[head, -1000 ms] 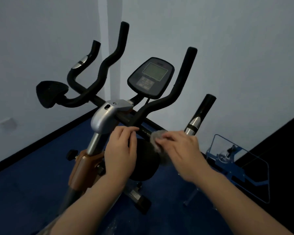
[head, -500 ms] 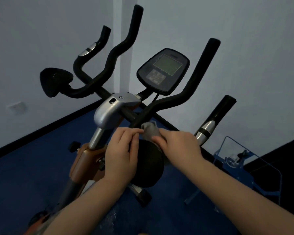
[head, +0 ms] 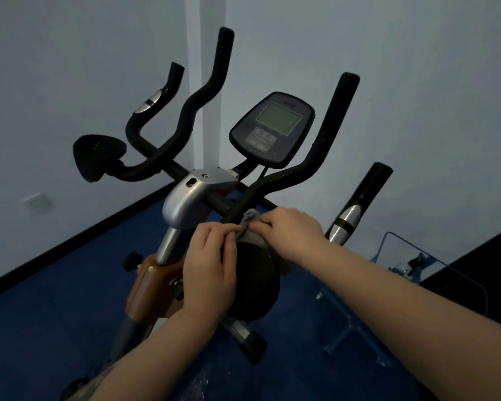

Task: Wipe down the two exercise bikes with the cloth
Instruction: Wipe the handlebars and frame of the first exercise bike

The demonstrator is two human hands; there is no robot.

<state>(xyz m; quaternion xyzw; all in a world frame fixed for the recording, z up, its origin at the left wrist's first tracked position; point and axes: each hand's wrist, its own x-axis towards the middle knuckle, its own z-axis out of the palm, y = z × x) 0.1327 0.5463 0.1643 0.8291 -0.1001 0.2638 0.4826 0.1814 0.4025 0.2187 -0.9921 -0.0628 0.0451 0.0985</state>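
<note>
An exercise bike (head: 185, 204) with black handlebars (head: 324, 151), a silver stem cover and a dark console (head: 272, 128) stands in front of me. A small grey cloth (head: 248, 219) lies bunched against the right handlebar's base, above a black elbow pad (head: 255, 285). My right hand (head: 289, 233) pinches the cloth from the right. From the left, my left hand (head: 211, 264) rests over the pad's edge with its fingertips on the cloth. Most of the cloth is hidden under my fingers. A second bike is not in view.
A blue metal frame (head: 434, 273) stands on the blue floor at the right. White walls meet in a corner behind the bike, with a wall socket (head: 36, 201) low on the left. The other elbow pad (head: 97, 156) sticks out at the left.
My right hand has carried the cloth leftward along the handlebar base until it meets my left fingertips. My head has tilted, so the bike sits lower in view than half a second ago.
</note>
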